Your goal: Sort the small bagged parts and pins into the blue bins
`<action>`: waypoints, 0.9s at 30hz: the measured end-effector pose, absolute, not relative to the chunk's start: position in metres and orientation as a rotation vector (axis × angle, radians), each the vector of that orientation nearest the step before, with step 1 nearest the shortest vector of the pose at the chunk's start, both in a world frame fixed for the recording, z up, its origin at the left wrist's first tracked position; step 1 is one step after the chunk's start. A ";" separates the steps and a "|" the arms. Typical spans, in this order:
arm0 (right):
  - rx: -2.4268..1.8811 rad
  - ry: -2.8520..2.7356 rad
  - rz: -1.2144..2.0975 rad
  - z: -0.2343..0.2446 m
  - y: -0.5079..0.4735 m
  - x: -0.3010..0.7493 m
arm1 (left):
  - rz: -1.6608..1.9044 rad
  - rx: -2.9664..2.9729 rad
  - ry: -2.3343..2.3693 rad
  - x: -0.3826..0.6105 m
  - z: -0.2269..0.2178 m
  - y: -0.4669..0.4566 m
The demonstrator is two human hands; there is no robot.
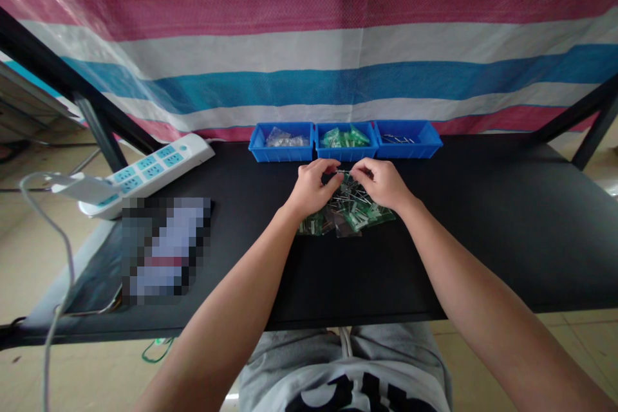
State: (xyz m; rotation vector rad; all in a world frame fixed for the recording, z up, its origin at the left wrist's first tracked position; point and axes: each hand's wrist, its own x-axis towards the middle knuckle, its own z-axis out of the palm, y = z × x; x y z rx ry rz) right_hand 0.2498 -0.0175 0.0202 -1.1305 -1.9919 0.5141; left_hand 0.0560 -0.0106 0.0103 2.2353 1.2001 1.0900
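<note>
A thin metal rod (344,172) spans the gap between my two hands, just in front of the blue bins. Pinching its left end is my left hand (315,187), with thumb and fingertips together. My right hand (383,183) pinches the other end in the same way. Below the fingers lies a loose pile of thin metal rods (356,194), mixed with small clear and green-marked plastic bags (369,214). Some bags sit partly under my left hand. The exact kind of the rods is too small to make out.
Three blue bins stand in a row: the left bin (282,154) has clear bags, the middle bin (345,154) green-marked bags, the right bin (410,151) loose rods. A power strip (181,170) with a plugged-in charger (89,188) and a blurred-out object (168,248) lie left.
</note>
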 end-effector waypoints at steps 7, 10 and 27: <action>-1.111 -1.947 0.571 0.018 -0.018 0.248 | 0.983 2.332 1.240 0.058 0.011 -0.009; -1.113 -1.874 0.682 0.015 -0.018 0.247 | 1.012 2.310 1.247 0.058 0.012 -0.009; -1.088 -1.755 0.922 0.016 -0.015 0.250 | 1.045 2.254 1.332 0.058 0.016 -0.013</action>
